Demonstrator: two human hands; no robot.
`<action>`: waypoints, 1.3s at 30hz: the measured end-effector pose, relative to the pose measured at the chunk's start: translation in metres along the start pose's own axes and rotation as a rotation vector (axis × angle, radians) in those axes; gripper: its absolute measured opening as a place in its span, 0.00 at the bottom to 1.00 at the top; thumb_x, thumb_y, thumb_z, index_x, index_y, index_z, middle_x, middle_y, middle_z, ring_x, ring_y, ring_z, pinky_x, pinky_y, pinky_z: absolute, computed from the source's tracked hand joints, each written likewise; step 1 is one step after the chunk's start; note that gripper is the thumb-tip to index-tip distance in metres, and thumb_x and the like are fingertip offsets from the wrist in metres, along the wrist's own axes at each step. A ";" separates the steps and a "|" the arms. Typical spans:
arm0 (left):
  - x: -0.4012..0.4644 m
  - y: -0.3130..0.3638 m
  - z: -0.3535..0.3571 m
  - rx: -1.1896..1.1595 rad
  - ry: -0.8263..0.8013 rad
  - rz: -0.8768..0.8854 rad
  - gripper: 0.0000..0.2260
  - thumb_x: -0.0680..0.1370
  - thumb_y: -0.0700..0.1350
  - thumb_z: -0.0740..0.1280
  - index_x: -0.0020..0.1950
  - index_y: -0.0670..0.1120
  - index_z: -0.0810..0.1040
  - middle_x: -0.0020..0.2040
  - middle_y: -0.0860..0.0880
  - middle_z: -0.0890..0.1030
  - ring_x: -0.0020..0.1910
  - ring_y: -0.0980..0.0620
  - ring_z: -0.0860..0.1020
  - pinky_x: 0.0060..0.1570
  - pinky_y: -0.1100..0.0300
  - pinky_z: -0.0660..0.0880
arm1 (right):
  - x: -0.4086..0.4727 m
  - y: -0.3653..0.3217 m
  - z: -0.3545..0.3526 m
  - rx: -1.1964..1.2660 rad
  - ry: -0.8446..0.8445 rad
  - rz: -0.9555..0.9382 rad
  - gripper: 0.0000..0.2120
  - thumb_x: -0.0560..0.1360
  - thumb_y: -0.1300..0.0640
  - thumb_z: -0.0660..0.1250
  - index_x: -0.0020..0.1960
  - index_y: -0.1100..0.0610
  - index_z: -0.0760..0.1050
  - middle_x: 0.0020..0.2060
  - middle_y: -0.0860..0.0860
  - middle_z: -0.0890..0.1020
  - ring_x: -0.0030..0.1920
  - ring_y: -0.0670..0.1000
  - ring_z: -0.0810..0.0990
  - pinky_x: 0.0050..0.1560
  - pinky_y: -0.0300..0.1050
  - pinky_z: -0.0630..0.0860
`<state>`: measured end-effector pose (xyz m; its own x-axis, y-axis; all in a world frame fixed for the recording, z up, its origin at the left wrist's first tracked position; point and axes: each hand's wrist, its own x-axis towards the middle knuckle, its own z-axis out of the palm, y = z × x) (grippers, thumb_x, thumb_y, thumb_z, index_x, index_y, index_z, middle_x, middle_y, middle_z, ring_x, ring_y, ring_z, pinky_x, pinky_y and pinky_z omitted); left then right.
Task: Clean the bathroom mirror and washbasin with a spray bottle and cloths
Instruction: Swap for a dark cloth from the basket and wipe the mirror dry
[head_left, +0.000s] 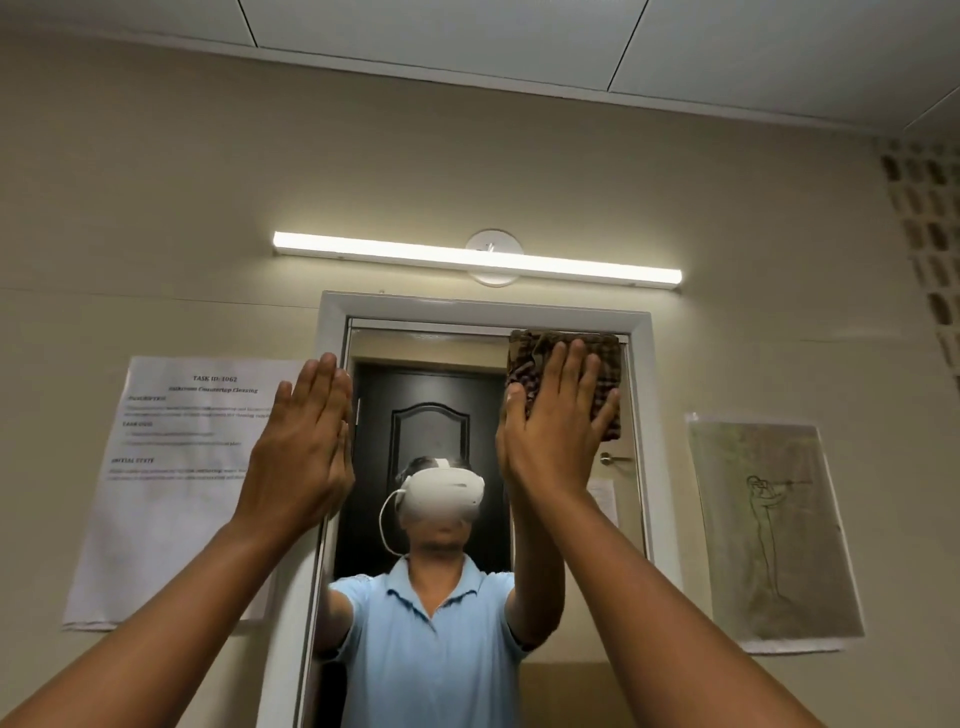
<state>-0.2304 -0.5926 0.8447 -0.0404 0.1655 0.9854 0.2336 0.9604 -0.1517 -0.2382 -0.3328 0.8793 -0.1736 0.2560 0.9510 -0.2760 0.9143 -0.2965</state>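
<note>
Mirror on the wall, hands raised against it

The mirror (441, 415) hangs under a light bar (475, 260), between a printed sheet (171, 493) at left and a drawing (774, 530) at right. Left hand (301, 447) lies flat on its left frame; right hand (556, 431) presses a cloth (592, 364) at its top right corner.

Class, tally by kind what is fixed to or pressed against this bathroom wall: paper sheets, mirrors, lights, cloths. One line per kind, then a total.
Paper sheets: 2, the printed task sheet and the sketch
Mirrors: 1, the white-framed mirror
Lights: 1, the tube light
Cloths: 1, the brown checked cloth under the right hand
Total: 5
</note>
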 end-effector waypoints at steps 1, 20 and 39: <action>0.000 0.000 0.000 -0.002 0.003 -0.002 0.27 0.80 0.46 0.50 0.79 0.43 0.52 0.81 0.45 0.51 0.80 0.48 0.49 0.77 0.45 0.52 | -0.002 -0.002 0.000 0.005 -0.013 -0.024 0.35 0.80 0.39 0.44 0.80 0.52 0.37 0.80 0.50 0.39 0.79 0.53 0.35 0.77 0.62 0.36; -0.003 0.003 -0.011 -0.007 0.020 0.012 0.29 0.77 0.45 0.51 0.78 0.39 0.55 0.79 0.42 0.56 0.79 0.45 0.54 0.77 0.46 0.54 | 0.013 0.070 -0.015 -0.084 0.014 -0.251 0.37 0.79 0.31 0.44 0.81 0.48 0.41 0.81 0.48 0.41 0.80 0.50 0.36 0.78 0.61 0.41; -0.008 -0.007 -0.013 -0.079 0.020 0.023 0.26 0.80 0.46 0.51 0.77 0.38 0.58 0.78 0.40 0.58 0.79 0.46 0.53 0.78 0.52 0.49 | -0.020 -0.121 0.039 0.037 -0.044 -0.616 0.35 0.79 0.38 0.48 0.81 0.53 0.52 0.81 0.51 0.52 0.80 0.52 0.45 0.77 0.60 0.38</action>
<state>-0.2193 -0.6037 0.8385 -0.0155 0.1818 0.9832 0.3097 0.9358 -0.1682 -0.2378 -0.4605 0.8925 -0.0107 -0.3297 0.9440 -0.3703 0.8783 0.3025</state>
